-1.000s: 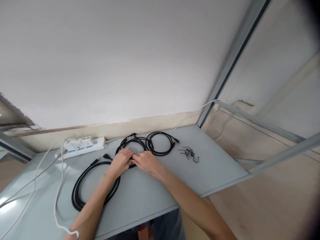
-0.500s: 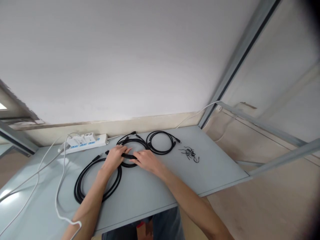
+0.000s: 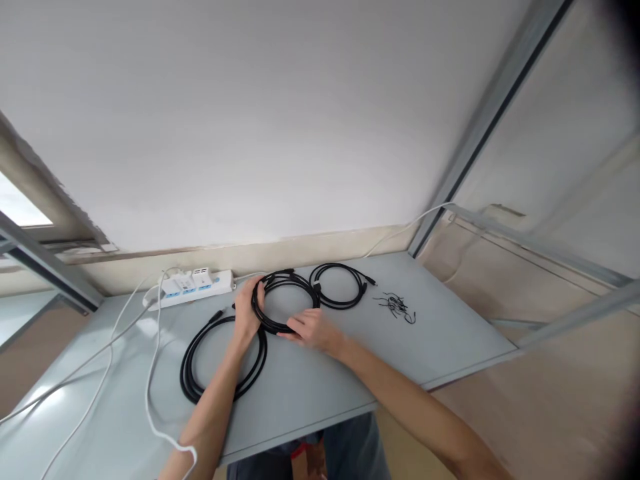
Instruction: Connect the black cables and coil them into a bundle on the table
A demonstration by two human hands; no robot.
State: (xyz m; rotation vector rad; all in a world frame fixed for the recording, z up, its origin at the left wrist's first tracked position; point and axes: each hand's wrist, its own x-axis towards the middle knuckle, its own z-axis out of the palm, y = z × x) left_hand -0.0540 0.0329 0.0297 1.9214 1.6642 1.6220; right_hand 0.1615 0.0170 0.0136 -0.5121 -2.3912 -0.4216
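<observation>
A coiled black cable point(image 3: 285, 300) lies in the middle of the grey table point(image 3: 310, 393). My left hand point(image 3: 249, 310) is curled round the coil's left side. My right hand point(image 3: 313, 329) pinches the coil's near edge with its fingers closed. To the left lies a larger black cable coil point(image 3: 220, 360), partly under my left forearm. A third, smaller black coil point(image 3: 340, 293) sits just right of the held one.
A white power strip point(image 3: 193, 287) with plugged adapters sits at the table's back edge, with white cords point(image 3: 150, 387) trailing over the left side. A small heap of black wire ties point(image 3: 397, 307) lies to the right. The table's right edge drops to the floor.
My hands have moved apart along the middle coil, the left to its left side and the right to its near edge, and the coil has rounded out. The camera has shifted left.
</observation>
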